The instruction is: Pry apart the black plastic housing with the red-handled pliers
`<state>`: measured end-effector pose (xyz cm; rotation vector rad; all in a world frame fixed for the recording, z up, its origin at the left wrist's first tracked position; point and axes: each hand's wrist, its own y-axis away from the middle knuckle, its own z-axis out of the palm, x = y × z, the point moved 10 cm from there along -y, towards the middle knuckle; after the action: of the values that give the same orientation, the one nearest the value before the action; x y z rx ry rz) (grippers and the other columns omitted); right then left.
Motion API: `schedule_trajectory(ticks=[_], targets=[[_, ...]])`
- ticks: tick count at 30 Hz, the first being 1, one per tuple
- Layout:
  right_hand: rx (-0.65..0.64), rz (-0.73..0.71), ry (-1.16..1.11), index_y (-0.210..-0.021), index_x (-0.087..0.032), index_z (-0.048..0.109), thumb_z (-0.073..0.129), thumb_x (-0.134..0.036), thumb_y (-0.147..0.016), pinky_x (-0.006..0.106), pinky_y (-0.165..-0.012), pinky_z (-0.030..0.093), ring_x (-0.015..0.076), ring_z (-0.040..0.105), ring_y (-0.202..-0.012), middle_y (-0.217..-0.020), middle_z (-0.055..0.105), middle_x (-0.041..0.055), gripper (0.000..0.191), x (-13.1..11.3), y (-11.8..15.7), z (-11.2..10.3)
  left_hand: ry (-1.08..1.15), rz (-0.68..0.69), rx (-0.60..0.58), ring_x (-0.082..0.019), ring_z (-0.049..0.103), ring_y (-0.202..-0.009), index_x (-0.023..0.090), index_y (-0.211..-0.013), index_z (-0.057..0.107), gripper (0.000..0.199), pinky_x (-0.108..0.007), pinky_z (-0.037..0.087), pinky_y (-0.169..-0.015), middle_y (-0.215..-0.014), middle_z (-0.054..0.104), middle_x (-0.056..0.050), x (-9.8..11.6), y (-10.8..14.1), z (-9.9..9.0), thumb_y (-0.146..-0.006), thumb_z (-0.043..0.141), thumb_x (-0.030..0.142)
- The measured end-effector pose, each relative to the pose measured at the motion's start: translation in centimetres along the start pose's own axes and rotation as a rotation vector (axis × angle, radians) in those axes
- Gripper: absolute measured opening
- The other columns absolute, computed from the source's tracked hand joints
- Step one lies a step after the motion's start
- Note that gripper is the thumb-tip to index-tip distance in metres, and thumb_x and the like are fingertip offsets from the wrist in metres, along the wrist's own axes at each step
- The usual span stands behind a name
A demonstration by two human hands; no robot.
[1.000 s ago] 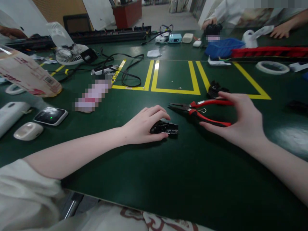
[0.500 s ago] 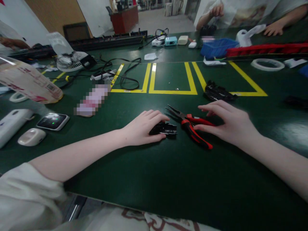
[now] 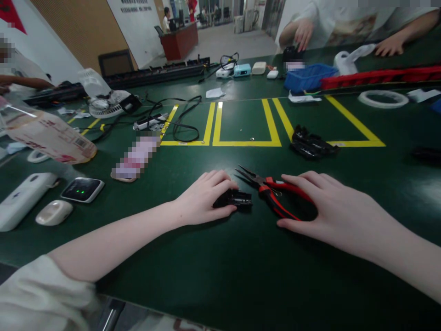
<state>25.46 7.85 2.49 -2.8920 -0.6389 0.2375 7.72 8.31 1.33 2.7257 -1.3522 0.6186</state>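
My left hand (image 3: 206, 198) rests on the green table, its fingers and thumb closed round a small black plastic part (image 3: 242, 199), whose right end sticks out. Just right of it lie long-nose pliers (image 3: 263, 187) with red and black handles, jaws pointing up and left and slightly apart. Around the handles is my right hand (image 3: 330, 211), fingers over the upper handle and thumb beside the lower one. The hand is spread wide and not closed on them. Another black plastic part (image 3: 312, 143) lies farther back, over yellow tape.
To the left are a phone (image 3: 136, 158), a white power bank (image 3: 25, 200), a small screen device (image 3: 82, 189), a bottle (image 3: 51, 135) and black cables (image 3: 186, 119). Behind stand a blue bin (image 3: 310, 77) and a tape roll (image 3: 383, 98). A person's hands are across the table.
My right hand has come down and left, from above the pliers to around their handles. My left hand still holds the black part. The view has tilted up a little.
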Motion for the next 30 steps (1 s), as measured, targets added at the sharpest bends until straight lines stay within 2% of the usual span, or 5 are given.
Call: schedule_trajectory(ticks=[11,17,22,27,30], targets=[[-0.046,-0.021,-0.18,-0.11,-0.031,0.059,0.072,-0.045,-0.063,0.045,-0.057,0.065,0.0311,0.073,-0.078,-0.106,0.071,0.0092,0.051,1.4,0.4,1.0,0.056,0.005,-0.005,-0.023,0.054,-0.108,0.019,-0.122,0.056,0.038,-0.037,0.043,-0.095,-0.118,0.058,-0.009,-0.5,-0.2,0.2,-0.093,0.057,0.043],[0.006,0.035,-0.151,-0.102,-0.03,0.061,0.066,-0.049,-0.068,0.051,-0.055,0.063,0.036,0.072,-0.079,-0.1,0.072,0.0104,0.04,2.6,0.1,1.0,0.052,0.005,-0.01,-0.022,0.054,-0.107,0.019,-0.122,0.056,0.038,-0.037,0.044,-0.094,-0.118,0.059,-0.008,-0.5,-0.2,0.3,-0.093,0.057,0.044],[-0.007,0.097,-0.206,-0.11,-0.033,0.059,0.071,-0.055,-0.068,0.052,-0.06,0.064,0.0364,0.072,-0.082,-0.102,0.072,0.0084,0.05,4.7,-0.2,1.6,0.1,-0.005,-0.025,-0.022,0.054,-0.109,0.02,-0.12,0.057,0.037,-0.037,0.044,-0.095,-0.117,0.059,-0.007,-0.7,-0.2,0.2,-0.092,0.059,0.045],[0.085,0.077,-0.244,-0.125,-0.036,0.054,0.066,-0.056,-0.077,0.054,-0.079,0.062,0.0356,0.07,-0.098,-0.118,0.068,0.0071,0.053,3.9,-0.1,0.9,0.195,-0.008,-0.022,-0.022,0.055,-0.109,0.02,-0.117,0.057,0.035,-0.036,0.044,-0.094,-0.116,0.06,-0.007,-0.9,-0.2,-0.1,-0.09,0.063,0.042],[0.103,0.072,-0.319,-0.122,-0.039,0.055,0.068,-0.06,-0.075,0.05,-0.075,0.063,0.0323,0.07,-0.095,-0.115,0.068,0.0047,0.053,3.2,0.4,0.6,0.257,-0.051,0.004,-0.021,0.058,-0.102,0.02,-0.111,0.057,0.034,-0.035,0.045,-0.091,-0.111,0.063,-0.005,-1.4,-0.3,-0.3,-0.086,0.067,0.041]])
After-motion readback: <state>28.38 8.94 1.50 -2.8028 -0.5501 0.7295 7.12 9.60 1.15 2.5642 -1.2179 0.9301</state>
